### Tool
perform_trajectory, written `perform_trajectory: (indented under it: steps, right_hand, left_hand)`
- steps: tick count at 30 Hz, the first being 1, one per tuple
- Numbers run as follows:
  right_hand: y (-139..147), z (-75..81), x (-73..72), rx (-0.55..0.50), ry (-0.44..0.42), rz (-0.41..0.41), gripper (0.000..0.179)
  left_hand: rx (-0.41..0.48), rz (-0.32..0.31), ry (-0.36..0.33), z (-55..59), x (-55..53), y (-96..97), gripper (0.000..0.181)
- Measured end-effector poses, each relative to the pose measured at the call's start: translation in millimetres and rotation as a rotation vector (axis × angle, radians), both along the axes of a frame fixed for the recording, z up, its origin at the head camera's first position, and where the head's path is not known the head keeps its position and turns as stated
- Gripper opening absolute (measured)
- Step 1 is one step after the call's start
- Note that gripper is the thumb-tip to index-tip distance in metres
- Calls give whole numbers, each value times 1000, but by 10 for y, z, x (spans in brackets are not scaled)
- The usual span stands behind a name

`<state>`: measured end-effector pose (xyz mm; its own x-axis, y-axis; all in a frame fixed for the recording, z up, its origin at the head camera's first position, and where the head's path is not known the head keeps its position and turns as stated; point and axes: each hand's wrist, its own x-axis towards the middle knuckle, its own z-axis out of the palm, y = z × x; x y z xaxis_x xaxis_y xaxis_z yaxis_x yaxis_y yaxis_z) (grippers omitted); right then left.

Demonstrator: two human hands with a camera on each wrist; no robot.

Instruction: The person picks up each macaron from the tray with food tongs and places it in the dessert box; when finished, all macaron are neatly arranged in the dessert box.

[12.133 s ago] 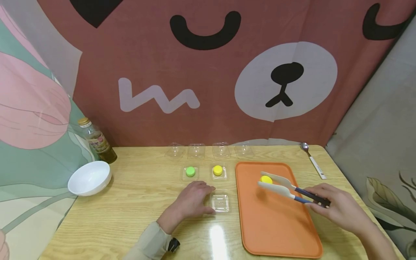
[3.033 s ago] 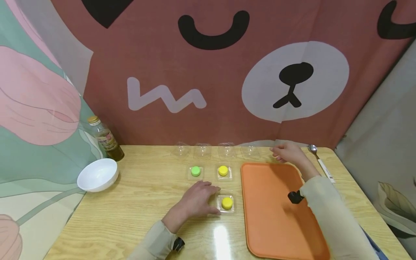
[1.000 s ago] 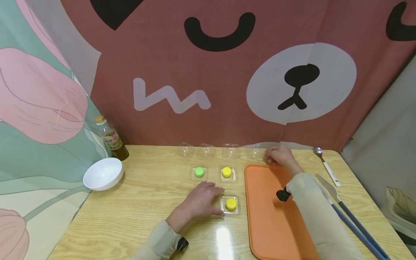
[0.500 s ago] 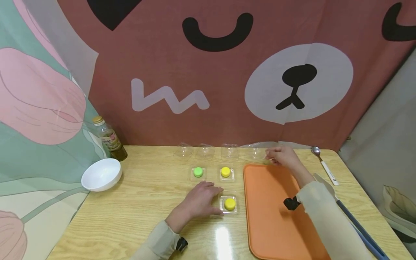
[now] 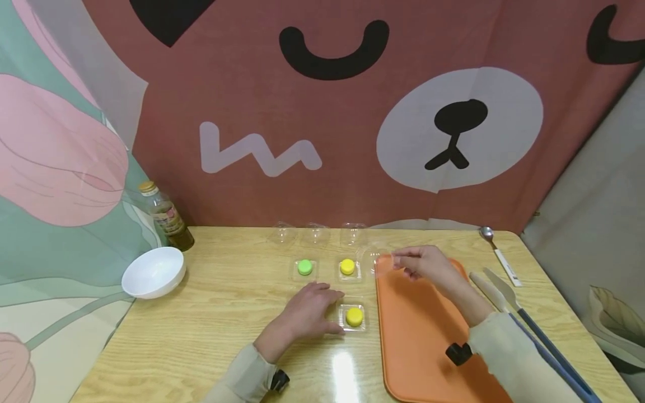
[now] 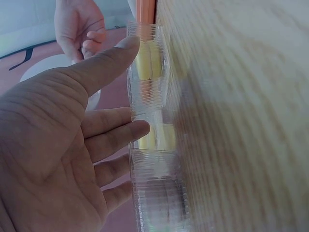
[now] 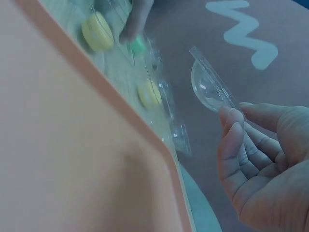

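Note:
My right hand (image 5: pixel 428 268) pinches a clear plastic domed lid (image 7: pixel 210 84) by its flat rim, between thumb and fingers. The lid is raised over the far left corner of the orange tray (image 5: pixel 408 358). My left hand (image 5: pixel 309 313) lies on the table with fingers loosely extended, thumb and index tips at the left side of a small clear container base (image 5: pixel 344 326). Inside that base sits a yellow macaron (image 5: pixel 355 317). Behind it, another base holds a second yellow macaron (image 5: pixel 347 266), and beside that is a green macaron (image 5: pixel 304 267) in its own base.
Three more clear lids (image 5: pixel 353 234) line the table's back edge. Blue-handled tongs (image 5: pixel 529 324) lie right of the tray, near a spoon (image 5: pixel 501 257). At left stand a white bowl (image 5: pixel 153 273) and a glass bottle (image 5: pixel 166 217). A patterned cloth hangs behind.
The tongs were put down at right, and the yellow macaron they carried now sits in the front base. My right hand has lifted the rightmost lid and brought it forward and left.

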<state>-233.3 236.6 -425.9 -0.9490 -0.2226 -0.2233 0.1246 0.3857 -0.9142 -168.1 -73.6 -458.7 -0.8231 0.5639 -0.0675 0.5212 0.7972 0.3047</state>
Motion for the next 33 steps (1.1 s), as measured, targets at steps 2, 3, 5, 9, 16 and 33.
perform_trajectory:
  steps: [2, 3, 5, 9, 16, 33]
  right_hand:
    - [-36, -16, 75, -26, -8, 4, 48]
    - [-52, -27, 106, -35, -14, 4, 48]
    - [-78, -56, 155, -48, -13, 8, 46]
    - [-105, -106, 221, -55, -13, 12, 43]
    - [-136, -148, 290, -50, -8, 26, 42]
    - [-406, 13, 405, 17, 257, -32, 17]
  left_hand:
    - [0, -1, 5, 2, 2, 1, 75]
    - [3, 0, 7, 4, 3, 1, 76]
    - [1, 2, 11, 5, 7, 0, 76]
    - [4, 2, 16, 4, 8, -3, 76]
    - [2, -14, 26, -31, 8, -11, 79]
    - [671, 246, -266, 287, 43, 18, 60]
